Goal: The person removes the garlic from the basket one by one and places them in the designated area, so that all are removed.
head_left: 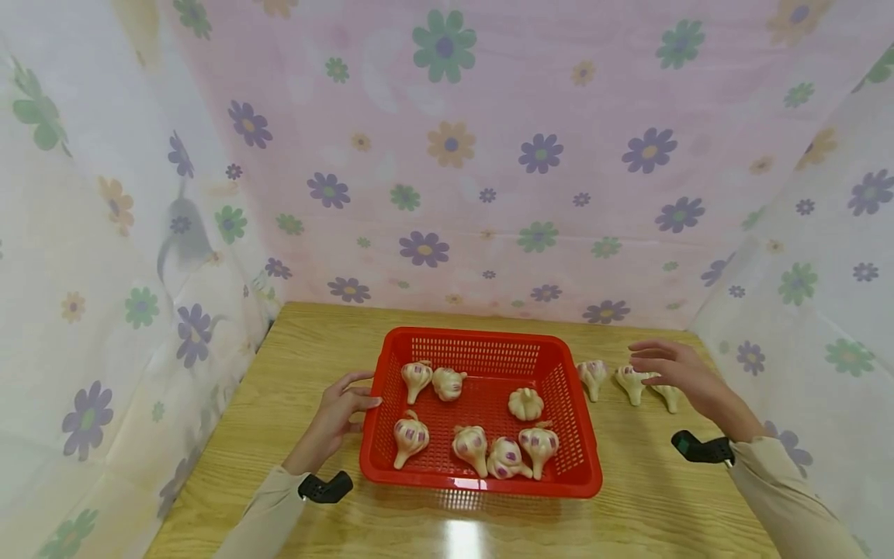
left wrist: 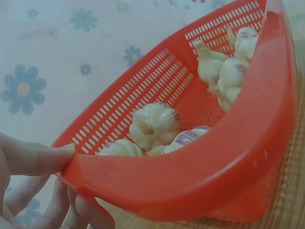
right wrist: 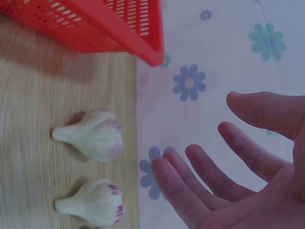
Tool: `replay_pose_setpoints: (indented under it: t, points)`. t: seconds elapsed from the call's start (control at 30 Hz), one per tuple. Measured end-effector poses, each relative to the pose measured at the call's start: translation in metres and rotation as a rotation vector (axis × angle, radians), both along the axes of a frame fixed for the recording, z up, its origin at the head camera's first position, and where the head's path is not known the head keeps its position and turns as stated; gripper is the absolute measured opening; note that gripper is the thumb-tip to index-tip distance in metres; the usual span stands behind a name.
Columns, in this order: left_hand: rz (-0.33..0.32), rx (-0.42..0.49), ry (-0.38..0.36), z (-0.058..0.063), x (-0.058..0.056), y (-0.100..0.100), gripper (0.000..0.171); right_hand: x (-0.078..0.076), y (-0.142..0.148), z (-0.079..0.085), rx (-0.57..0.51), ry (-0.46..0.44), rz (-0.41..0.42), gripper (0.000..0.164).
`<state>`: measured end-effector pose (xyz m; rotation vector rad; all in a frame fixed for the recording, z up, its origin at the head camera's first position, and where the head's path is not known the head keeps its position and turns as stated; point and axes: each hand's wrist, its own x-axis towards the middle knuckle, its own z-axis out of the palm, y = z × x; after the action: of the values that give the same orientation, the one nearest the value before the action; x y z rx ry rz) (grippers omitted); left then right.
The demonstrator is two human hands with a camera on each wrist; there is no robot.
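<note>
A red plastic basket [head_left: 482,487] with slotted walls stands on the table, holding several garlic bulbs, among them one at the front left [head_left: 410,436] and one at the right [head_left: 525,404]. At the basket's left rim, my left hand [head_left: 338,415] pinches the edge, thumb on top and fingers below, as the left wrist view shows. Over the garlic bulbs on the table to the right hovers my right hand [head_left: 680,380], its fingers spread and nothing in them. Beneath and beside it lie a garlic bulb [right wrist: 93,135] and another garlic bulb [right wrist: 93,202], both apart from the hand.
The wooden table [head_left: 307,341] ends at a flowered cloth [head_left: 447,194] hung behind and at both sides. A third loose bulb [head_left: 669,397] lies partly behind the right hand. A dark wrist device [head_left: 325,487] sits on each forearm.
</note>
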<state>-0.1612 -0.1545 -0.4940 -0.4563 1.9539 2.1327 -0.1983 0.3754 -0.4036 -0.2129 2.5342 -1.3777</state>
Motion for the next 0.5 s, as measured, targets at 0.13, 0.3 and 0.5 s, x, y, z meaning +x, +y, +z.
replay_pose_setpoints:
  t: [0.13,0.3,0.5]
  points:
    - [0.002,0.000,-0.013,0.000,-0.001,0.001,0.053,0.002,-0.010,0.003,-0.015,-0.010,0.019,0.053]
    - [0.009,-0.005,-0.019,0.000,-0.001,0.001,0.053,0.003,-0.023,0.002,-0.044,-0.032,0.030,0.050]
    - [0.013,-0.011,-0.013,0.001,0.000,0.001,0.052,0.004,-0.038,0.000,-0.069,-0.034,0.062,0.046]
